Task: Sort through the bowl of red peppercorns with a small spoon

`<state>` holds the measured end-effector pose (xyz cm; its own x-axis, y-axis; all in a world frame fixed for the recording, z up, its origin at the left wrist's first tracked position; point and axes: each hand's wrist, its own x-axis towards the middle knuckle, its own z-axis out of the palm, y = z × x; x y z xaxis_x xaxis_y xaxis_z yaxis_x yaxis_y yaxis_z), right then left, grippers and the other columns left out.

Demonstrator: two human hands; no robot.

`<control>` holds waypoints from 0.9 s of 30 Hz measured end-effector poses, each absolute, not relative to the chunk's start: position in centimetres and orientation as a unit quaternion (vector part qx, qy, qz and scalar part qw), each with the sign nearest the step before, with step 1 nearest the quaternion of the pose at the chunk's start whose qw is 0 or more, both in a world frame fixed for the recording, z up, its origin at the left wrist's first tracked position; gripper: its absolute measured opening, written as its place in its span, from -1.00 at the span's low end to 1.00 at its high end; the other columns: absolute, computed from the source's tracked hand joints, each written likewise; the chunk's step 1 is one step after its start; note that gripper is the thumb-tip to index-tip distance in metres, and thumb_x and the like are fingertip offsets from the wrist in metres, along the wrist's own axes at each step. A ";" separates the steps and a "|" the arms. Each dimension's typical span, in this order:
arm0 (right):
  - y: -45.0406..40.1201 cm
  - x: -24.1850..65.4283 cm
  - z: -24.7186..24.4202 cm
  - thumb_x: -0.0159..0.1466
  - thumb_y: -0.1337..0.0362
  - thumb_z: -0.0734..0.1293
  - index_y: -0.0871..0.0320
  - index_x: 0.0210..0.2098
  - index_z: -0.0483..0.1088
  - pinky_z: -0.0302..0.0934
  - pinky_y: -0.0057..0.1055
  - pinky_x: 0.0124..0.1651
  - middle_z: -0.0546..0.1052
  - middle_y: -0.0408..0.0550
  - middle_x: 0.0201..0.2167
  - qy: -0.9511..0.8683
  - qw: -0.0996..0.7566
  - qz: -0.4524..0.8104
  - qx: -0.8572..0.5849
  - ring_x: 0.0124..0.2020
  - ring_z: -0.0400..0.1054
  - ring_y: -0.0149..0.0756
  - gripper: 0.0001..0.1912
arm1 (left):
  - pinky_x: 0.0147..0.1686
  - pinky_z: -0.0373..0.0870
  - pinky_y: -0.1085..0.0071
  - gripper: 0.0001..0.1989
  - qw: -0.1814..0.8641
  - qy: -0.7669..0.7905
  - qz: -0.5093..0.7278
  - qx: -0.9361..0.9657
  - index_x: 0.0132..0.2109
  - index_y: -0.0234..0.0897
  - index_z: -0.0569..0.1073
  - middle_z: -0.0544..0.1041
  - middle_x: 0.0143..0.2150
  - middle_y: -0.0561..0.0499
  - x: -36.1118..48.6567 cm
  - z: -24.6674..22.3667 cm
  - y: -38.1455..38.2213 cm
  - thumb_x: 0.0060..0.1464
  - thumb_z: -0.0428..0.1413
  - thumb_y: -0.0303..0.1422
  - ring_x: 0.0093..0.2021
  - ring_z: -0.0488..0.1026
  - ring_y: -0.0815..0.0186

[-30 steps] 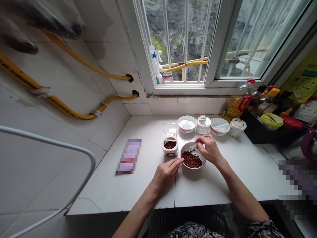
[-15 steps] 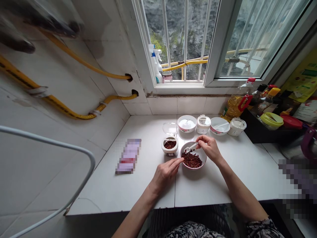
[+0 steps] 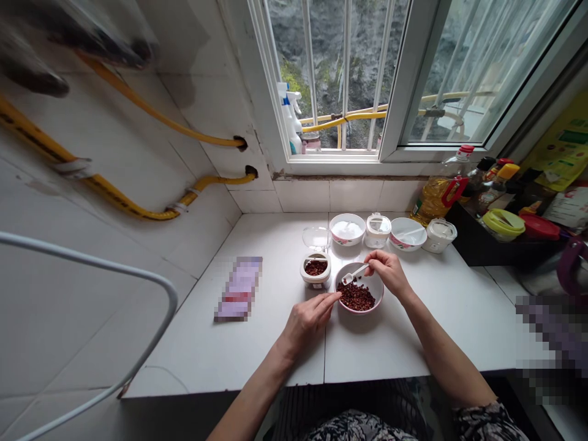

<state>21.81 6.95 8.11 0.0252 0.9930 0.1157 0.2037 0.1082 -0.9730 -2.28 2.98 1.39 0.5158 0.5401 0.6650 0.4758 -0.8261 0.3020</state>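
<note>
A white bowl with a pink outside (image 3: 375, 284) stands on the counter, holding dark red-brown dried bits that look like Sichuan peppercorns (image 3: 358, 299). My right hand (image 3: 386, 269) pinches the handle of a small white spoon (image 3: 348, 278), its scoop tilted inside the bowl above the peppercorns. My left hand (image 3: 311, 315) lies at the bowl's left side, fingers stretched together and fingertips over the rim; its thumb is hidden. Just left of the bowl is a white spice jar (image 3: 315, 282) with similar bits inside, its clear lid (image 3: 316, 237) flipped up.
Along the back are a bowl of white powder (image 3: 347, 230), a lidded jar (image 3: 378, 230), a bowl with a white spoon (image 3: 408, 235) and another jar (image 3: 441, 236). An oil bottle (image 3: 438, 193) and a black rack of condiments (image 3: 487, 239) stand right. A purple packet (image 3: 239, 289) lies left.
Almost nothing differs. The view has shifted very slightly; both hands, the spoon and the bowl keep their places.
</note>
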 end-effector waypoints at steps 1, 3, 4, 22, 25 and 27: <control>7.0 21.8 8.1 0.04 0.24 0.25 0.12 -0.49 0.42 0.33 -0.38 -0.40 0.50 -0.17 -0.69 -0.562 0.486 0.414 -0.527 -0.61 0.38 -0.34 -0.87 | -0.15 0.61 0.43 -0.64 0.040 0.293 0.395 0.870 0.22 -0.24 0.39 0.63 -0.04 -0.11 -2.3 1.4 3.0 0.34 -0.02 -0.52 -0.11 0.63 0.29; 7.1 21.9 8.0 0.04 0.25 0.25 0.13 -0.49 0.42 0.34 -0.38 -0.40 0.50 -0.17 -0.69 -0.557 0.488 0.422 -0.524 -0.60 0.38 -0.34 -0.87 | -0.16 0.61 0.44 -0.63 0.039 0.294 0.397 0.869 0.23 -0.23 0.38 0.63 -0.04 -0.10 -2.3 1.4 3.0 0.34 -0.02 -0.52 -0.12 0.63 0.30; 7.1 21.9 8.0 0.04 0.25 0.26 0.13 -0.49 0.43 0.34 -0.38 -0.39 0.50 -0.17 -0.69 -0.555 0.488 0.424 -0.523 -0.60 0.38 -0.34 -0.87 | -0.17 0.61 0.44 -0.62 0.037 0.293 0.399 0.868 0.23 -0.22 0.38 0.63 -0.04 -0.10 -2.2 1.5 3.0 0.34 -0.02 -0.53 -0.12 0.63 0.30; 5.7 17.3 9.2 0.36 0.36 0.19 0.09 -0.23 0.42 0.30 -0.17 -0.04 0.62 -0.02 -0.37 -0.781 0.465 0.109 -0.403 -0.33 0.48 -0.20 -0.83 | -0.18 0.60 0.45 -0.61 0.039 0.290 0.412 0.863 0.24 -0.21 0.38 0.64 -0.07 -0.08 -2.1 0.9 3.2 0.33 -0.03 -0.52 -0.15 0.63 0.31; 5.6 18.4 9.5 0.35 0.38 0.19 0.09 -0.22 0.42 0.28 -0.16 -0.02 0.63 -0.04 -0.37 -0.768 0.479 0.082 -0.417 -0.31 0.47 -0.19 -0.82 | -0.19 0.61 0.45 -0.62 0.033 0.288 0.411 0.864 0.24 -0.22 0.38 0.64 -0.07 -0.08 -2.1 1.1 3.2 0.33 -0.03 -0.52 -0.16 0.64 0.31; 5.6 19.7 9.7 0.31 0.39 0.20 0.07 -0.26 0.42 0.28 -0.19 -0.05 0.61 -0.08 -0.44 -0.739 0.489 0.064 -0.459 -0.31 0.47 -0.17 -0.82 | -0.19 0.61 0.45 -0.63 0.032 0.289 0.407 0.866 0.22 -0.23 0.38 0.64 -0.06 -0.09 -2.1 1.2 3.1 0.33 -0.03 -0.53 -0.15 0.63 0.31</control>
